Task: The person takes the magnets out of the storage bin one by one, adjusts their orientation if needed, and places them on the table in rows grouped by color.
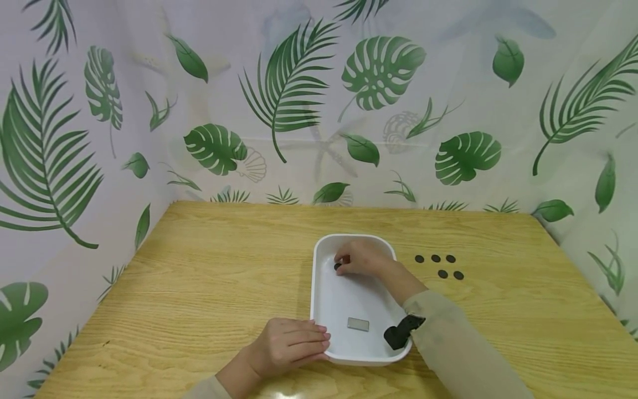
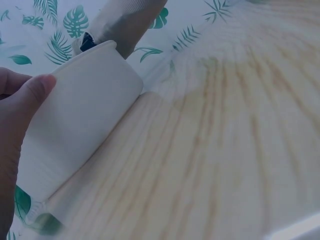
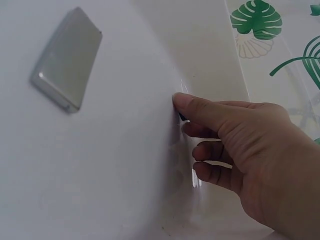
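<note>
A white rectangular plastic tub point(image 1: 313, 293) stands on the wooden table. My left hand point(image 1: 291, 342) grips its rim at the near left corner; in the left wrist view the thumb point(image 2: 37, 90) lies against the top of the outer wall. Inside the tub, toward its far end, my right hand point(image 1: 366, 257) pinches a small black disc point(image 1: 338, 267) between thumb and fingers. The right wrist view shows only a dark sliver of that disc, close to the tub's inner wall. A flat silver rectangular block point(image 1: 358, 324) lies on the tub floor near the front.
Several black discs point(image 1: 442, 274) lie spaced apart on the table, right of the tub. Strapped at the right wrist, a black camera mount point(image 1: 402, 332) hangs over the tub's near right side. A leaf-patterned cloth point(image 1: 299, 166) rises behind the table point(image 1: 224, 260) and along its sides.
</note>
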Tool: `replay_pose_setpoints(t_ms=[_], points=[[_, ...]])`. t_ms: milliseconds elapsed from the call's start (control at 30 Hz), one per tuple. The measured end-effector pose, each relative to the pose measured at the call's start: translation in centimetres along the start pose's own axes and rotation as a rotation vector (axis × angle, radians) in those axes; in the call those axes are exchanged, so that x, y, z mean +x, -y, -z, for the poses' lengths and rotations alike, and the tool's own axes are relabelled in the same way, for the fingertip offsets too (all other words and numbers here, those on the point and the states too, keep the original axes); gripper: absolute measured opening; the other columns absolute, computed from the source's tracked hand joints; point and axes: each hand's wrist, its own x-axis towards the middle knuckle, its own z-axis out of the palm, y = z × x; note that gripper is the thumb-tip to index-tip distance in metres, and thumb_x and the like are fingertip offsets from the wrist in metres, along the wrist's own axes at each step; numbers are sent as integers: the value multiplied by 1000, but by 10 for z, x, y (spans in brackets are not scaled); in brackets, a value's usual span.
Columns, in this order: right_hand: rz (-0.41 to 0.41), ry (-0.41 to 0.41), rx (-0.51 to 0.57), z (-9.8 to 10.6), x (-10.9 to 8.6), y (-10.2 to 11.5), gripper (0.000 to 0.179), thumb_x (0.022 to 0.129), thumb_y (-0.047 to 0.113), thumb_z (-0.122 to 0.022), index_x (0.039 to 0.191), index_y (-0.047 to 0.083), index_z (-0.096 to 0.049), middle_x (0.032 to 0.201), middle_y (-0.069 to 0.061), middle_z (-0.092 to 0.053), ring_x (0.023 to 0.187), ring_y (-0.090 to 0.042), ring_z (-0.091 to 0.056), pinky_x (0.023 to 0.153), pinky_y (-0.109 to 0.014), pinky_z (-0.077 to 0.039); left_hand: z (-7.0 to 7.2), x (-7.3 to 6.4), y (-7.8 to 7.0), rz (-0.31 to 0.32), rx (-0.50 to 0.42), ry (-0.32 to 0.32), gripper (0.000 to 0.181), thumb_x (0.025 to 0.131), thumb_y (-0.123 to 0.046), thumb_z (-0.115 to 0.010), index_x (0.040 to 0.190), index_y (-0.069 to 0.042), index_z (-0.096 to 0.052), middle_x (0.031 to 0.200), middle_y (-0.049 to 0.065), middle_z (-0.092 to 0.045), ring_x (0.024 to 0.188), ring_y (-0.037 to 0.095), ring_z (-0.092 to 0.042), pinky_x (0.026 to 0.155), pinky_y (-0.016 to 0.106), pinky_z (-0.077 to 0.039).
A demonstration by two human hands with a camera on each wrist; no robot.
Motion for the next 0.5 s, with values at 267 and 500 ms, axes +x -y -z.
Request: replay_pose_setpoints(t_ms=[267, 500], points=[[9, -9, 68, 3, -1, -1, 12, 79, 15, -77, 87, 7, -74, 78, 1, -69, 69, -5, -55, 63, -18, -49, 2, 6, 2, -15, 2, 3, 13, 83, -20, -74, 81, -7, -75, 83, 5, -74, 79, 14, -71, 80, 24, -57], [45, 23, 35, 0, -3, -1, 10, 80, 16, -72, 80, 9, -65, 70, 4, -58, 65, -6, -50, 58, -18, -45, 1, 6, 0, -8, 7, -1, 14, 85, -20, -71, 81, -7, -75, 82, 5, -74, 79, 14, -71, 79, 24, -57]])
